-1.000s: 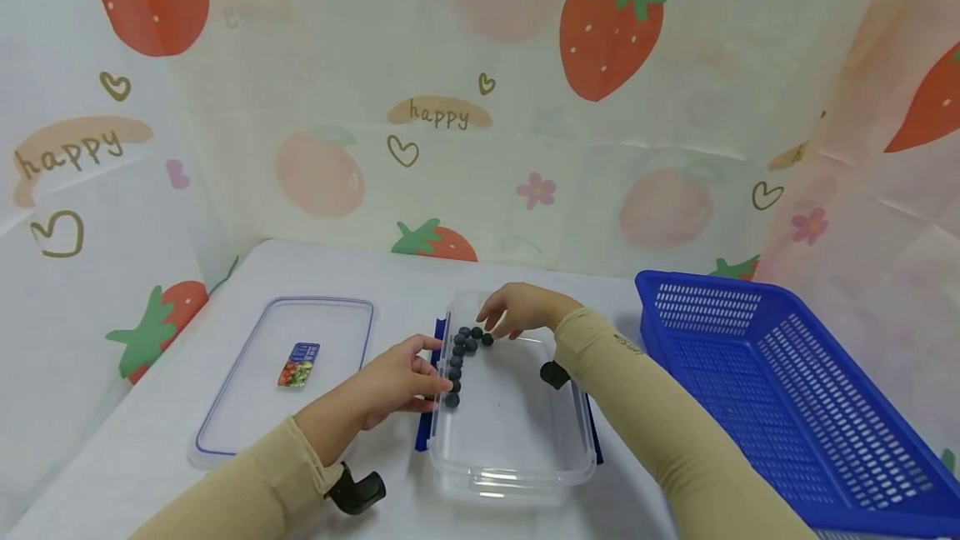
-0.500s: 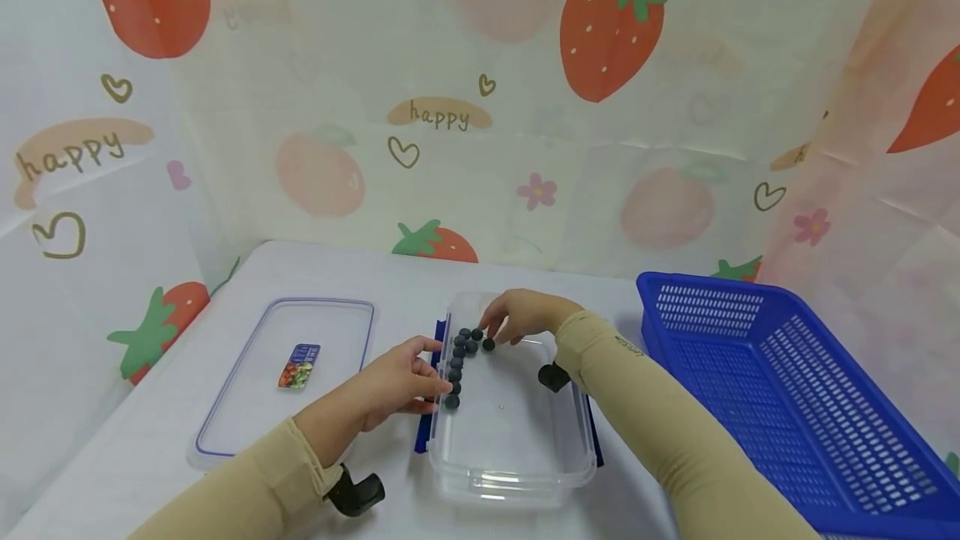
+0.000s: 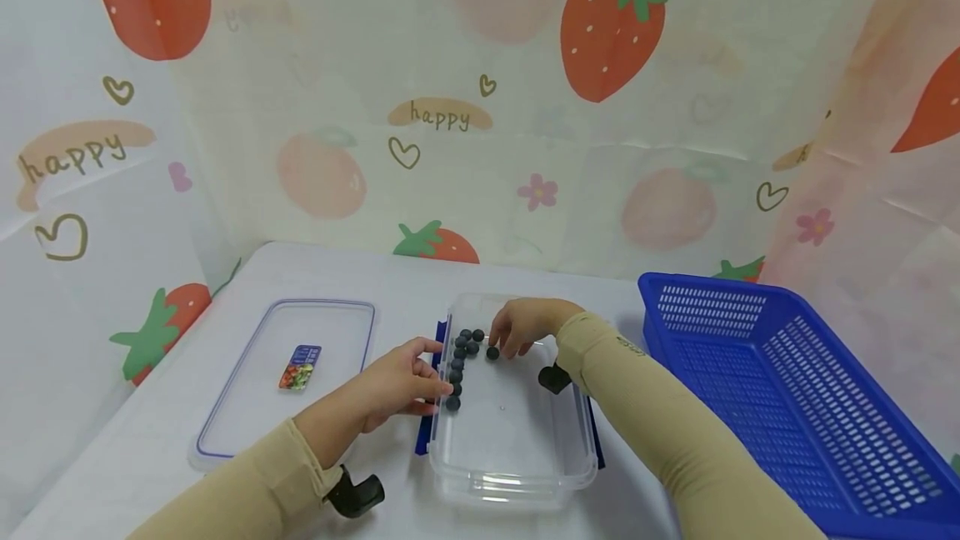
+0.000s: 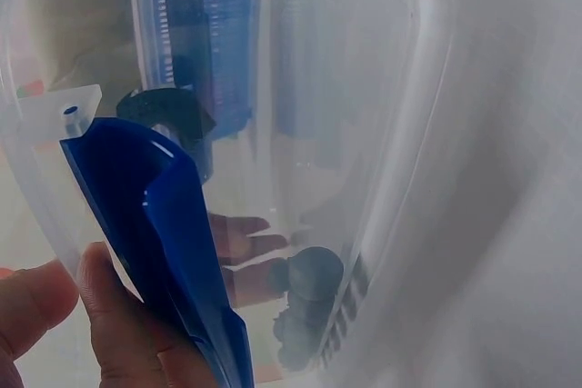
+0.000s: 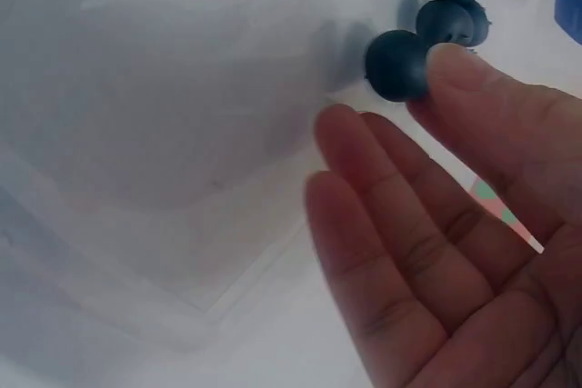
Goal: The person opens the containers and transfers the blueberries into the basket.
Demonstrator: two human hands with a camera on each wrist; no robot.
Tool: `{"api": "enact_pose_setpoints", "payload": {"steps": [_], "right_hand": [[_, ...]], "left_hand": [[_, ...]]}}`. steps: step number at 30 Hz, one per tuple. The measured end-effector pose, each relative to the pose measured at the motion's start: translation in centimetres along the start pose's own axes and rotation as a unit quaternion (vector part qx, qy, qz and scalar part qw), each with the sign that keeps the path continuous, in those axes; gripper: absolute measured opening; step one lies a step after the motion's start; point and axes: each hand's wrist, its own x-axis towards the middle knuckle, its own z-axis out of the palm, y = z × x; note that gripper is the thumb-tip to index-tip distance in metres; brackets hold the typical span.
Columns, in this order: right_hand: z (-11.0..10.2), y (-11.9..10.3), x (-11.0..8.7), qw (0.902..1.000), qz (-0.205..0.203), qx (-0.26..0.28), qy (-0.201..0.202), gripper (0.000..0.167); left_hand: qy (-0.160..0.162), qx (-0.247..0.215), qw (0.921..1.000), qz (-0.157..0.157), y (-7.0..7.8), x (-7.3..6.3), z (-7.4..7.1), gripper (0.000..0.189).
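A clear plastic box [image 3: 502,432] with blue side latches [image 4: 150,215] stands mid-table. My left hand [image 3: 397,382] grips its left wall beside a latch. Several dark, round blueberries [image 3: 457,363] line that wall inside, reaching to the far left corner. My right hand [image 3: 528,325] reaches into the far part of the box. Its thumb is against one blueberry [image 5: 397,66], which sits slightly apart from the line; the index finger is mostly hidden behind the thumb. The other fingers [image 5: 391,224] extend loosely below.
A clear lid [image 3: 258,407] with a bluish rim lies on the left of the white table [image 3: 360,265], bearing a colourful label [image 3: 299,367]. A large blue perforated basket [image 3: 757,432] stands at the right. Strawberry-printed sheets [image 3: 525,65] hang behind and at the sides.
My right hand has come down and nearer to me, slightly right, and the blueberry at its fingertips has shifted the same way, off the line. My left hand has kept its place.
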Motion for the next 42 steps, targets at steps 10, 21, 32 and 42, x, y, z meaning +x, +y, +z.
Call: {"api": "enact_pose_setpoints", "payload": {"steps": [10,21,32,42], "right_hand": [[0.5,0.0,0.1,0.9974,0.014,0.051,-0.05,0.027],[0.8,0.3,0.1,0.9959,0.01,0.06,-0.067,0.014],[0.2,-0.2,-0.1,0.9952,-0.028,0.075,-0.055,0.01],[-1.5,-1.0,-1.2,0.991,-0.07,0.105,-0.044,0.006]], "left_hand": [[-0.006,0.001,1.0,-0.002,0.2,0.0,0.2,0.062],[-0.007,0.001,1.0,-0.001,0.1,-0.1,0.2,0.063],[-0.007,-0.001,1.0,0.0,0.4,-0.2,0.0,0.061],[0.003,0.005,1.0,0.004,0.2,-0.1,0.2,0.06]]}}
